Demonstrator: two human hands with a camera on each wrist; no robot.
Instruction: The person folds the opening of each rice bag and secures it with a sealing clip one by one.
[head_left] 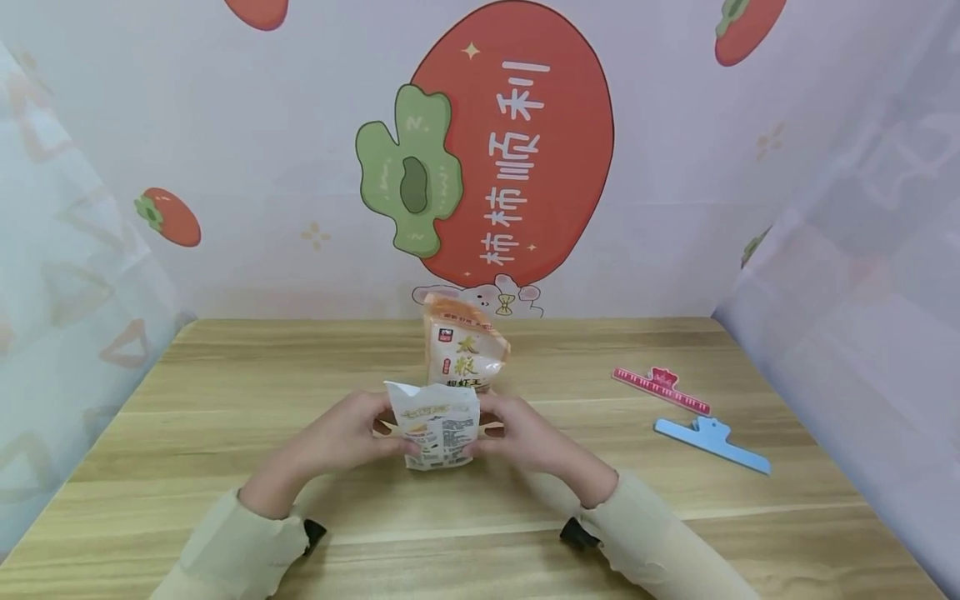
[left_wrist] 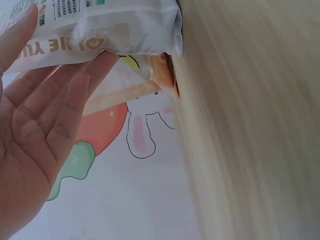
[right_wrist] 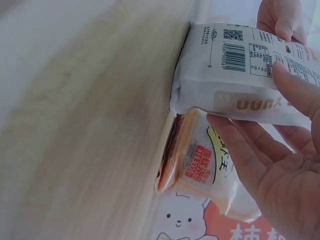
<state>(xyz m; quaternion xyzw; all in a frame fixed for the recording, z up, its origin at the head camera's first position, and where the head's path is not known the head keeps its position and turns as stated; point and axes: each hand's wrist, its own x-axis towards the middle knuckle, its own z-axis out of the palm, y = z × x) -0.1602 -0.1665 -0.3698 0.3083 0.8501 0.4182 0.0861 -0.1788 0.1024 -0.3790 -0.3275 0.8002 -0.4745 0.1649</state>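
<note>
A white printed food bag [head_left: 441, 429] stands upright near the middle of the table, its back panel with barcode and small text turned toward me. My left hand [head_left: 366, 429] grips its left side, thumb on the near face and fingers behind. On the opposite side, my right hand [head_left: 519, 432] holds it the same way. In the right wrist view the bag's bottom edge [right_wrist: 176, 92] meets the tabletop. Just behind it stands an orange-and-white food bag [head_left: 465, 342], its lower part hidden by the white one. Neither hand grips that rear bag.
To the right on the wooden table [head_left: 225, 367] lie a red clip [head_left: 660, 389] with a ruler-like strip and a light blue clip [head_left: 712, 444]. A printed cloth backdrop [head_left: 300, 150] rises at the table's back edge, with more cloth on both sides.
</note>
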